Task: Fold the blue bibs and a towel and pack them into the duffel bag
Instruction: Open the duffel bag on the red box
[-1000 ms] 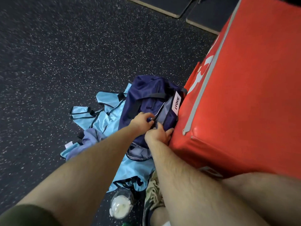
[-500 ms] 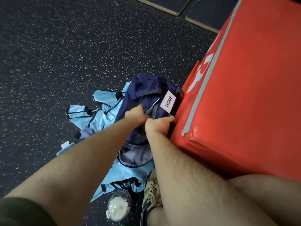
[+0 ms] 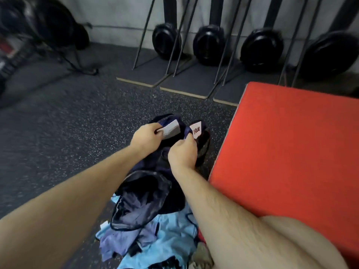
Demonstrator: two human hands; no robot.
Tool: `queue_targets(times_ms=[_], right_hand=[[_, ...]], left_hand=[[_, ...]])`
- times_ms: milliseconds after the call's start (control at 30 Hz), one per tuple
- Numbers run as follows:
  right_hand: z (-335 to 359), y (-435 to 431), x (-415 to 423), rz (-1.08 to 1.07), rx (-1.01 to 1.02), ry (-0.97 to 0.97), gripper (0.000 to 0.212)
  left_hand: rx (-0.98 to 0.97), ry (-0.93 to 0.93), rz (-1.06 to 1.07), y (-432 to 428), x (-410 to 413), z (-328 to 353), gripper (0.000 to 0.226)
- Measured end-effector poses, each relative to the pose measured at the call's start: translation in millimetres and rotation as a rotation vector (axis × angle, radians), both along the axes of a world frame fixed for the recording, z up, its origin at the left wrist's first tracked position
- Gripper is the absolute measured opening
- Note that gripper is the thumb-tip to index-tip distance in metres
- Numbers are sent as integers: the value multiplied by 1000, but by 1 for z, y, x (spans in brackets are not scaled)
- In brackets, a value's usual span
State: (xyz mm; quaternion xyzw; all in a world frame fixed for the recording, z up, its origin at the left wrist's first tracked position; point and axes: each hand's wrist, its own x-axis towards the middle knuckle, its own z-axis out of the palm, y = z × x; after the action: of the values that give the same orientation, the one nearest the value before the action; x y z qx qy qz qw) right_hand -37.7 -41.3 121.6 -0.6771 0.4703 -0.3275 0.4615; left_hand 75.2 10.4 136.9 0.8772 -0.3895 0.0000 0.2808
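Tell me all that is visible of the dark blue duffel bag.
The duffel bag is navy, of thin, shiny, limp fabric, crumpled on the speckled floor beside the red box. Its far end is lifted: the left hand pinches a grey flap, the right hand grips the edge beside a white label. A dark mesh panel hangs at its near end, over the light blue bibs.

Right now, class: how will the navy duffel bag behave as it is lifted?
The duffel bag probably flops: it sags between the left hand and right hand. It looks light, seemingly empty, and its sheen suggests slippery fabric.
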Motion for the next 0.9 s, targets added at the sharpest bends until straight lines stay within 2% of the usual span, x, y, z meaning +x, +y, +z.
queue_targets(times_ms=[233,367,467,600,733,833,900], right_hand=[[165,-43,-66,-1,-300,-234,38],[252,-68,-151,-100,-507,-321,39],[291,-87,-229,-176,-615,-321,40],[293,-126,-325,-264,-663,-234,44],[233,-163,-412,-286,-628,-53,44],[182,-171,-456,-283,-528,156,39],[151,-174,-483,-282,-388,342,39]], left_hand=[[-341,-103,-40,-22,-65,180,24],[-538,-75,-183,-53,-132,258,23],[-627,-44,-289,-86,-193,289,25],[-641,27,-404,-136,-271,283,28],[-538,90,-421,-187,-343,222,26],[-373,151,-427,-207,-372,162,15],[-187,170,-447,-217,-391,124,11]])
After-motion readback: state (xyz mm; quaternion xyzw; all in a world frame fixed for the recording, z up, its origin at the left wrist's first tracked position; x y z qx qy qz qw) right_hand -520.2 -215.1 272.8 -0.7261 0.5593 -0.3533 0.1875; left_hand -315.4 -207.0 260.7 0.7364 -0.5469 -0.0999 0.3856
